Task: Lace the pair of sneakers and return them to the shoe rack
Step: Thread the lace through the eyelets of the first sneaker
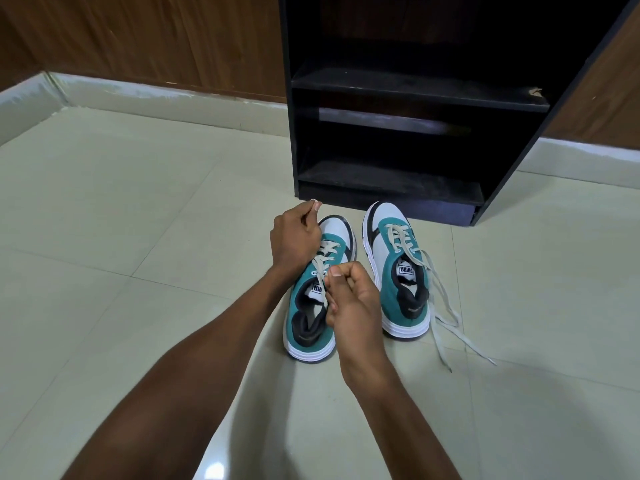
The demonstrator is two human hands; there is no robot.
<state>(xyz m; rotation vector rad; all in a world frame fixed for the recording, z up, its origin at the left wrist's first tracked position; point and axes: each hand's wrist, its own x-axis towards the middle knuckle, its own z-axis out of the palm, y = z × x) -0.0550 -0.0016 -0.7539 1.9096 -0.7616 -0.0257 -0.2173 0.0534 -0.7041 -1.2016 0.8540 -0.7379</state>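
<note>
Your L hand (294, 237) sits over the toe end of the L shoe (317, 292), fingers curled tight, thumb and forefinger pinched up near the rack's foot. It looks like you're holding one lace end there, but the lace itself is hidden in the fist, so can't say for sure. Keep that pull low and outward so the crossings on the L shoe lace (322, 263) seat flat.

R hand (349, 299) is over the tongue of the same shoe, curled, thumb and fingers pinching the other lace end, which runs down along the thumb toward the collar. Pull both ends evenly, w/ equal tension, else one tail ends up short for the bow. Check no eyelet is skipped near the top before you tie.

R shoe (398, 268) stands just beside, toe touching or nearly touching the rack base. It's laced through the eyelets, but its loose lace (446, 306) trails over the outer side onto the floor (138, 202), untied. Do that one next, I'd guess; don't step on or snag those tails.

Rack (398, 133) stands right behind both shoes, shelves look bare as far as the dark lets you see. Neither shoe is on it yet.
</note>
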